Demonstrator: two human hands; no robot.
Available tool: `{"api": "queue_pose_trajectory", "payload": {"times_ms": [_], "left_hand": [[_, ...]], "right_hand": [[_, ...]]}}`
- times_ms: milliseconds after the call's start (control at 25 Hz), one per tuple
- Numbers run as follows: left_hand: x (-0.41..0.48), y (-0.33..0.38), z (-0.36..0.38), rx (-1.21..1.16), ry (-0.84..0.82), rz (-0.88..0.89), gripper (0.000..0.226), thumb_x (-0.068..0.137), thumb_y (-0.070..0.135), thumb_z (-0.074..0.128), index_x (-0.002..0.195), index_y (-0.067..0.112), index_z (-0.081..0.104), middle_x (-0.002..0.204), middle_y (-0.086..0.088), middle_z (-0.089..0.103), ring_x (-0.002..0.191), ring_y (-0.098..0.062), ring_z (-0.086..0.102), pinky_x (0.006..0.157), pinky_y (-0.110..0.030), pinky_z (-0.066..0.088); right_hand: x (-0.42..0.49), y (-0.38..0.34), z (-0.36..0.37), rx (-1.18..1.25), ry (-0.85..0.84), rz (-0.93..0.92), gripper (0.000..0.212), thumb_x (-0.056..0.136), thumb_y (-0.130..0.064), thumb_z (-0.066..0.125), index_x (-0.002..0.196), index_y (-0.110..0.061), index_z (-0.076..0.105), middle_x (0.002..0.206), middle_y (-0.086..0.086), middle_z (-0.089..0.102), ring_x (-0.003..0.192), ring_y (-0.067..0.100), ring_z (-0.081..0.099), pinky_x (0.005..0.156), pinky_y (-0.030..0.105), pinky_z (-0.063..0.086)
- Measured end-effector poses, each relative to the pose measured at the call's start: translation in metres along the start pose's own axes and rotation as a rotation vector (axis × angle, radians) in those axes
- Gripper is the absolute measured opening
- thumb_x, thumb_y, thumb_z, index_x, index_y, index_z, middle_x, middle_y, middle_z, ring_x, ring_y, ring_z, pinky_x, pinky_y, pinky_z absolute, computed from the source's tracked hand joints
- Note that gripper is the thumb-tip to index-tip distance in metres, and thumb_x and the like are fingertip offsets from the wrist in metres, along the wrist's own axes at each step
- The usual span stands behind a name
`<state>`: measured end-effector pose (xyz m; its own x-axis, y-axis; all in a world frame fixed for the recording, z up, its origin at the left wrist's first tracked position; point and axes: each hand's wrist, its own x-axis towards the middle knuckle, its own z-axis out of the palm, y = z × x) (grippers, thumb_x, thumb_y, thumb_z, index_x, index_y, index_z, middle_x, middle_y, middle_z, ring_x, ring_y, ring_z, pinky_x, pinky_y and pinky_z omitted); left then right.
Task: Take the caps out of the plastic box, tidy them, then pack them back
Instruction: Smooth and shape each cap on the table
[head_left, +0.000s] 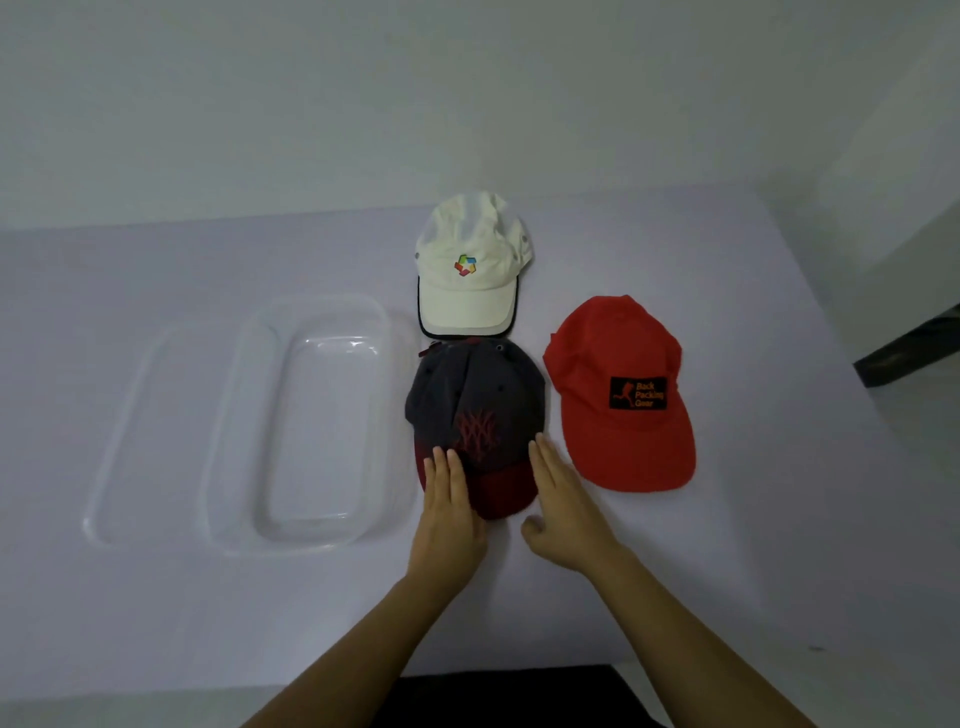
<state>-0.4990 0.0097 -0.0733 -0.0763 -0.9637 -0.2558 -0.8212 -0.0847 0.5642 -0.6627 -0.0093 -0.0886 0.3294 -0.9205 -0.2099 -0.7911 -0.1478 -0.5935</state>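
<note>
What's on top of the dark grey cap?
The left hand lies flat on the red brim of the dark grey cap; the right hand touches its right edge. Brim under the left hand is hidden.

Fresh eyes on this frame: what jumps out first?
The red cap with its black patch, at right, grabs the eye first. In the middle, the left hand and right hand lie flat at the brim of the dark cap. A white cap lies behind it; the clear plastic box at left holds no caps.

left hand (451, 506): flat, fingers straight, palm down | right hand (563, 506): flat, fingers straight, thumb out
</note>
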Motion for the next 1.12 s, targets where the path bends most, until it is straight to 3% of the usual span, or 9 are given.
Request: {"api": "queue_pose_trajectory", "payload": {"times_ms": [160,280,440,560,640,720,800,880,1120], "left_hand": [[0.007,-0.005,0.002,0.118,-0.189,-0.042,0.089,0.092,0.026,0.049,0.145,0.009,-0.021,0.156,-0.018,-0.018,0.146,-0.034,-0.010,0.118,-0.040,0.011],[0.007,-0.006,0.008,0.186,-0.080,0.044,0.100,0.088,0.023,0.060,0.146,0.018,-0.022,0.152,-0.033,0.012,0.140,-0.048,0.020,0.107,-0.050,0.038],[0.007,-0.011,0.008,0.293,-0.199,0.057,0.083,0.098,0.014,0.039,0.132,0.038,-0.033,0.152,-0.027,-0.022,0.143,-0.044,-0.012,0.114,-0.047,0.028],[0.007,-0.015,0.005,0.339,-0.160,0.106,0.083,0.097,0.010,0.039,0.132,0.037,-0.031,0.151,-0.019,-0.029,0.143,-0.046,-0.009,0.111,-0.047,0.031],[0.008,-0.011,0.001,0.346,-0.054,0.143,0.090,0.087,0.013,0.059,0.149,0.026,-0.005,0.155,-0.022,-0.006,0.135,-0.057,0.022,0.097,-0.053,0.045],[0.013,0.000,-0.006,0.417,-0.064,0.110,0.092,0.064,0.021,0.082,0.141,0.016,0.032,0.145,-0.026,0.039,0.105,-0.057,0.057,0.068,-0.055,0.057],[0.018,0.010,-0.012,0.430,-0.103,0.063,0.099,0.059,0.028,0.086,0.140,0.020,0.030,0.135,-0.026,0.051,0.088,-0.056,0.064,0.053,-0.055,0.056],[0.018,0.012,-0.012,0.340,-0.091,0.097,0.107,0.062,0.027,0.084,0.144,0.025,0.016,0.137,-0.027,0.048,0.089,-0.057,0.063,0.051,-0.055,0.056],[0.011,0.008,-0.015,0.119,0.083,0.213,0.088,0.093,0.006,0.047,0.138,0.045,-0.018,0.157,-0.023,0.001,0.119,-0.051,0.049,0.079,-0.052,0.056]], "right_hand": [[0.005,0.000,0.011,-0.018,0.014,0.063,0.085,0.089,-0.024,0.055,0.146,-0.007,-0.006,0.157,0.007,-0.010,0.145,0.020,0.008,0.117,0.033,0.013],[0.005,-0.003,0.013,-0.043,0.056,0.076,0.081,0.089,-0.021,0.055,0.146,-0.003,0.000,0.157,0.012,-0.002,0.145,0.023,0.012,0.116,0.033,0.015],[0.011,-0.002,0.016,-0.184,0.162,0.093,0.084,0.074,-0.008,0.070,0.141,0.006,0.023,0.149,0.025,0.028,0.131,0.032,0.042,0.105,0.039,0.039],[0.023,-0.005,0.013,-0.316,0.207,0.148,0.079,0.056,0.002,0.080,0.126,0.013,0.045,0.122,0.029,0.059,0.101,0.032,0.067,0.078,0.035,0.057],[0.027,-0.011,0.011,-0.391,0.217,0.119,0.071,0.056,0.000,0.079,0.120,0.013,0.052,0.108,0.026,0.067,0.085,0.027,0.071,0.067,0.030,0.059],[0.024,-0.018,0.009,-0.474,0.215,0.092,0.067,0.056,-0.004,0.078,0.117,0.012,0.056,0.099,0.021,0.071,0.071,0.021,0.071,0.059,0.024,0.057],[0.022,-0.024,0.003,-0.494,0.186,0.099,0.065,0.053,-0.004,0.080,0.113,0.011,0.060,0.085,0.015,0.074,0.054,0.015,0.068,0.047,0.019,0.052],[0.021,-0.028,-0.006,-0.484,0.148,0.105,0.063,0.053,-0.001,0.080,0.112,0.009,0.061,0.073,0.012,0.073,0.044,0.015,0.063,0.039,0.019,0.047],[0.023,-0.034,-0.009,-0.124,0.156,0.006,0.046,0.089,0.001,0.047,0.135,-0.003,0.041,0.100,0.021,0.069,0.080,0.034,0.067,0.071,0.041,0.055]]}}
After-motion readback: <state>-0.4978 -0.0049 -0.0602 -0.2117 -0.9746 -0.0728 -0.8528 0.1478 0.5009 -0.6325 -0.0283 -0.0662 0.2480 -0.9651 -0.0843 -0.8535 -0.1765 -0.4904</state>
